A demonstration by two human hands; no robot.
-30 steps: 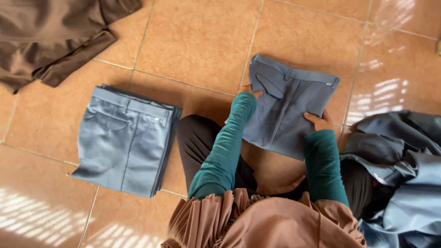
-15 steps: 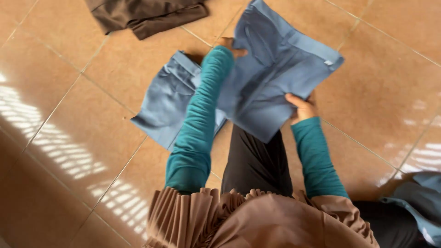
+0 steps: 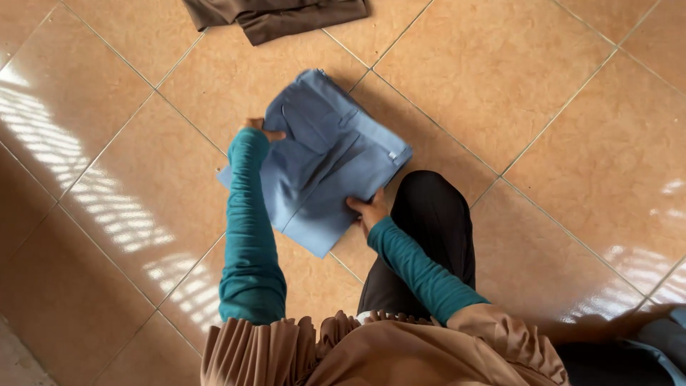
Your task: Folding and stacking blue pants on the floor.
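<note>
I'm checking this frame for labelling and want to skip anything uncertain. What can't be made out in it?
- Head view: the blue trousers cover whatever lies beneath, so a stack under them cannot be confirmed.
- Left hand: mostly behind its teal sleeve; its grip is unclear.
- Right hand: fingers tucked at the trousers' edge, partly hidden.
- Brown garment: cut off by the top edge.
- Grey-blue cloth: cut off at the bottom right corner.
</note>
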